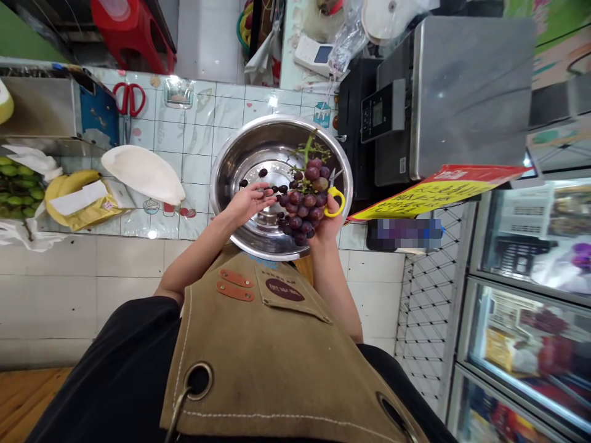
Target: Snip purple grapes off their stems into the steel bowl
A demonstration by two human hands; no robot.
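Note:
A bunch of purple grapes (302, 206) with a green stem is over the right side of a round steel basin (223, 209). My right hand (329, 229) is closed at the bunch's right edge, around yellow-handled scissors (336, 202); their blades point up toward the basin's rim. How far this hand also supports the bunch is hidden. To the left of the grapes, my left hand (249, 203) is open, fingers stretched toward the fruit. Several small dark loose grapes (263, 173) show beside its fingertips and above the basin's bottom.
Left on the tiled counter are red-handled scissors (129, 101), a white scoop-shaped dish (144, 172), bananas (69, 191) and green fruit (18, 187). A weighing scale (471, 92) and a yellow-red sign (429, 194) stand right of the basin. Glass-fronted cold cabinets (530, 332) line the far right.

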